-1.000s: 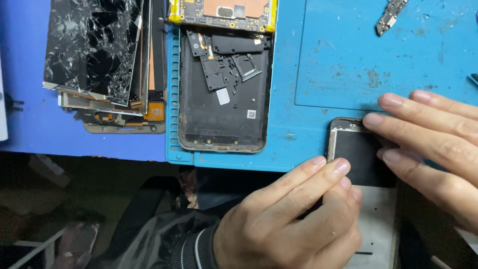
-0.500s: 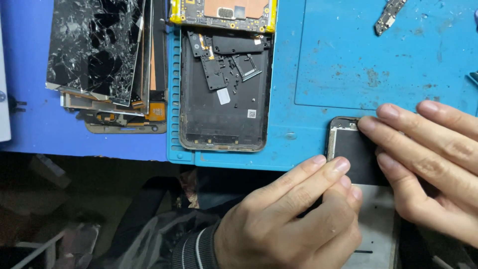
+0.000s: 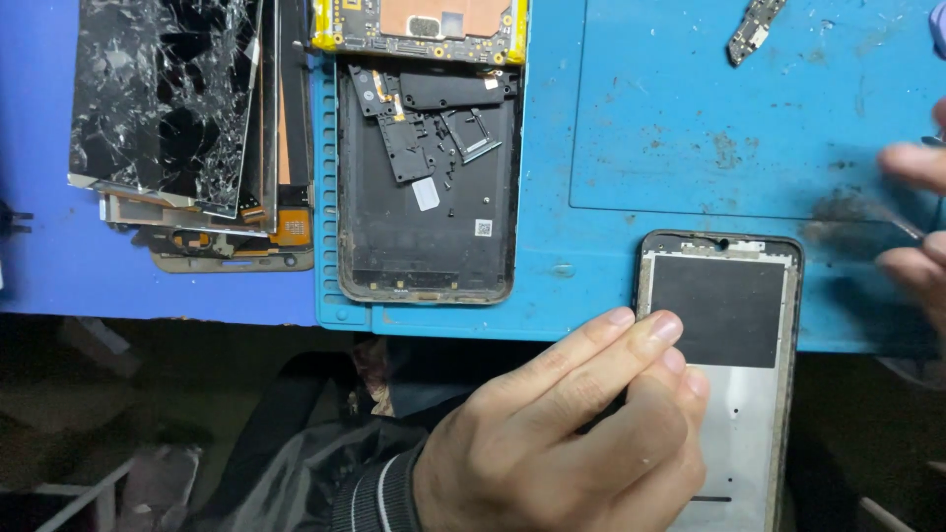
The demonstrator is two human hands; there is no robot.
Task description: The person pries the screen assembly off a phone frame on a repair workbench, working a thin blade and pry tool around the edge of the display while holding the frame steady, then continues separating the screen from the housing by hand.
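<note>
Underneath everything, a blue mat (image 3: 690,118) is spread over the bench, and its front edge is overhung by a phone frame (image 3: 724,394) that lies face up at the lower right, its top end on the mat and its lower end running out of view. A black pad is seen on the frame's upper half and bare silver metal below it.

Left of the frame, a black back cover (image 3: 426,187) is laid open side up, with loose black plates gathered in its upper half. Its top edge is met by a circuit board (image 3: 419,20) with yellow trim. Further left, a stack of cracked screens (image 3: 168,99) is piled on the mat, an orange flex cable showing at its lower edge.

The left hand (image 3: 572,443) is rested against the frame's left edge, fingers loosely curled and held together, fingertips lying on the metal; nothing is seen pinched in it. The right hand (image 3: 916,217) is blurred at the right border, well apart from the frame's top corner; a thin metal tool (image 3: 902,225) appears to be pinched between its fingers, though this cannot be told for sure.

Near the top of the mat, a small connector board (image 3: 754,25) is left lying by itself.
</note>
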